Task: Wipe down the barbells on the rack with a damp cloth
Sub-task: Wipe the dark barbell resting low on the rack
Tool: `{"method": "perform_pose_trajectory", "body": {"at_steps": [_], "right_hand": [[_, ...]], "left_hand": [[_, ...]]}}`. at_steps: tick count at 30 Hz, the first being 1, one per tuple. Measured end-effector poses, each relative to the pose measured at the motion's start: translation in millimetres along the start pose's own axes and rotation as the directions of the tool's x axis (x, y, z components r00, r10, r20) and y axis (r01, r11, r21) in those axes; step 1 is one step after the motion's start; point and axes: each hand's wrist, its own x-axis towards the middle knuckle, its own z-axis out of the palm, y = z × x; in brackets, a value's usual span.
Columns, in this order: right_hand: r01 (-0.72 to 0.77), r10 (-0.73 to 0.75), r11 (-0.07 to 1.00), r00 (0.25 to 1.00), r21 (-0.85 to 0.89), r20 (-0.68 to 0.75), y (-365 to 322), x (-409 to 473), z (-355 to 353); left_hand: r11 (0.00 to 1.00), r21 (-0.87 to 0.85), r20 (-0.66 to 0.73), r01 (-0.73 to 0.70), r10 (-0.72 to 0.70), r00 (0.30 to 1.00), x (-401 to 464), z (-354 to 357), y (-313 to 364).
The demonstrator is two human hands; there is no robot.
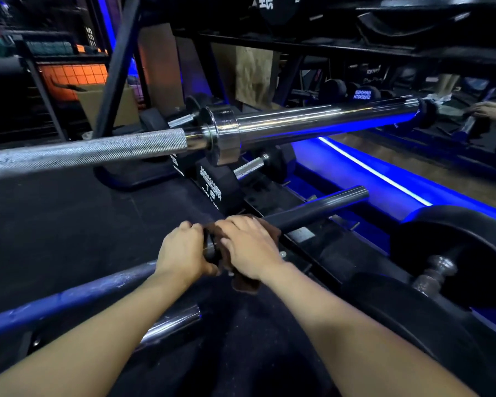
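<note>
Both my hands were on the low dark barbell [312, 209] at its collar, left hand [184, 253] gripping the stiff, heavy shaft, right hand [246, 247] wrapping the limp brown cloth [245, 283] around it

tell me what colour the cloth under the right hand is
Brown: the cloth shows best in the head view, wrapped on the dark barbell.

The upper barbell [312, 121] is metal: a mirror-glossy chrome sleeve, then a matt grey shaft roughened by knurling. The lower barbell [312, 207] under my fingers [241, 224] looks like smooth dark metal with a dull sheen. My cloth [245, 282] is soft brown fabric (slightly fuzzy). The floor [55, 219] is matt black, faintly grainy
</note>
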Motion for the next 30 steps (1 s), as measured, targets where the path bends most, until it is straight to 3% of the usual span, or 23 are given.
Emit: {"method": "perform_pose_trajectory", "body": {"at_steps": [7,9,13,16,19,22,26,30], "right_hand": [[-0.266,0.254,0.943,0.964,-0.199,-0.084,29,16,0],[-0.215,0.194,0.961,0.972,-0.173,-0.132,2,12,12],[-0.052,0.027,0.992,0.977,-0.114,-0.212,-27,9,21],[0.017,-0.065,0.975,0.975,-0.223,-0.21,-10,15,15],[-0.031,-0.028,0.943,0.985,-0.333,-0.171,2,24,6],[-0.146,0.13,0.92,0.989,-0.364,-0.069,17,32,-8],[-0.346,0.311,0.887,0.937,-0.306,-0.159,22,37,-6],[-0.276,0.185,0.917,0.934,-0.288,-0.307,-25,28,20]], "left_hand": [[0.98,0.187,-0.074,-0.074,0.089,0.993,-7,6,1],[0.978,0.18,-0.063,-0.103,0.116,0.991,-7,6,1],[0.982,-0.03,-0.018,-0.186,0.185,0.982,-8,-2,-16],[0.966,-0.126,0.032,-0.225,0.231,0.972,-5,-11,-26],[0.968,-0.118,0.008,-0.221,0.223,0.975,-4,-9,-24],[0.968,-0.027,-0.057,-0.25,0.248,0.967,-10,3,-20],[0.941,-0.025,-0.127,-0.337,0.332,0.935,-17,5,-22],[0.943,-0.216,-0.073,-0.254,0.244,0.967,-5,-11,-28]]}}
